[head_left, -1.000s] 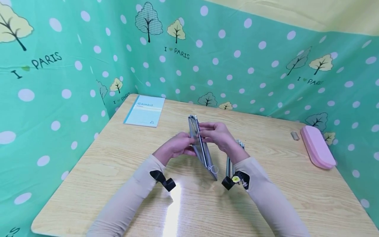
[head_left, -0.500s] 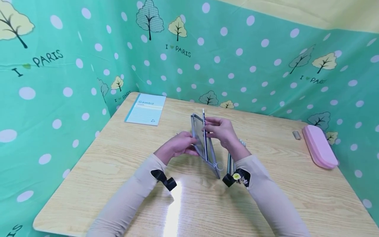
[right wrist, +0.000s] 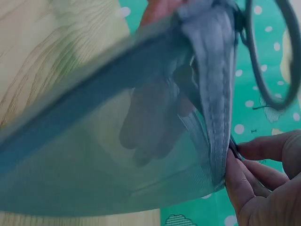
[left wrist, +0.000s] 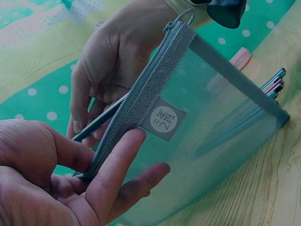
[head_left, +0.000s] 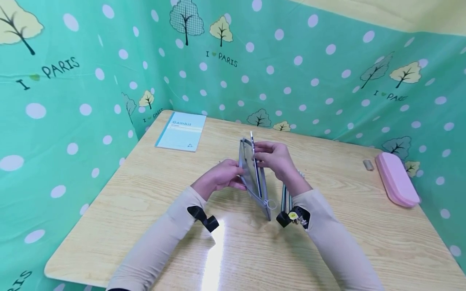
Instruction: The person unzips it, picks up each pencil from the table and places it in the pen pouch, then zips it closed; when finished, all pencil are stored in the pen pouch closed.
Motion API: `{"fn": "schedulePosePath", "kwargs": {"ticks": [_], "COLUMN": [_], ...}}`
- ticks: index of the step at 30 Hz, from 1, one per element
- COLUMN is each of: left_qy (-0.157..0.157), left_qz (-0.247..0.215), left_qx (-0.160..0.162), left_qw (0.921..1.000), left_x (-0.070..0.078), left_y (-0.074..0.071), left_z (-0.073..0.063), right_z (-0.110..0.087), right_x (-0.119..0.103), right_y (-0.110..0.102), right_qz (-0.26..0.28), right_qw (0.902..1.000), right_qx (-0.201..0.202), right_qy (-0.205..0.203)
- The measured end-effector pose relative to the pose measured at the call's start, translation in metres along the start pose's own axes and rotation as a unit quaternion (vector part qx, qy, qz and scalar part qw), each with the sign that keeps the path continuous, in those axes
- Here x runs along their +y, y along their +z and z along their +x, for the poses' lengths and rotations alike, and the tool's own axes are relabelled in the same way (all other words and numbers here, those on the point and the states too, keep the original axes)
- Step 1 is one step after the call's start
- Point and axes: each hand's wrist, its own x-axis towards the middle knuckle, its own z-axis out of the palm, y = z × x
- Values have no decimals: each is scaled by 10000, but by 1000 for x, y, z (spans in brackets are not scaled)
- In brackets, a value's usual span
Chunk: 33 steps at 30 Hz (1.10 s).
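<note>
A grey-green mesh zip pouch point(head_left: 249, 161) is held up on edge over the table, its zipped side unfastened. My left hand point(head_left: 225, 174) grips the pouch's rim, thumb on one side and fingers spread along the mesh. In the left wrist view, a round label point(left wrist: 163, 120) shows below the zip. My right hand point(head_left: 276, 158) pinches a dark pencil point(head_left: 257, 178), which stands steeply at the pouch opening with its top above the rim. Through the mesh in the right wrist view, the left fingers point(right wrist: 150, 117) show faintly. Whether the pencil's lower end is inside is unclear.
Several pencils point(head_left: 284, 196) lie together on the table under my right wrist. A pale blue notebook point(head_left: 182, 131) lies at the back left. At the right are a pink pencil case point(head_left: 397, 180) and a small grey eraser point(head_left: 368, 165). Patterned green cloth point(head_left: 284, 72) hangs behind.
The right hand has drawn the pencil away from the pouch's left side and slightly up, so its top stands higher above the rim. The pouch mouth has widened; the left hand keeps its grip.
</note>
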Motion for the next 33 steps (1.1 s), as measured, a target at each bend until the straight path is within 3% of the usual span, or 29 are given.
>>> {"fn": "schedulePosePath", "kwargs": {"ticks": [5,9,14,29,33], "left_qy": [40,16,-18,-29,-23], "left_qz": [-60,-115,-80,-10,18], "left_qx": [-2,-6,46,238,244], "left_qw": [10000,9999,10000,9997,9997], "left_x": [0,1,1,3,3], "left_y": [-2,-2,-3,-3,-3], "left_z": [1,1,2,1,2], "right_z": [-6,-11,-13,-12,-12], "right_x": [1,0,0,8,10], "right_y": [4,7,6,-3,-7], "right_qz": [-728,-1417,-1988,-2608,-2382], "right_qw": [9962,9870,9761,9621,9682], "right_qx": [-109,11,120,211,205], "right_qy": [-463,-761,-867,-767,-730]}}
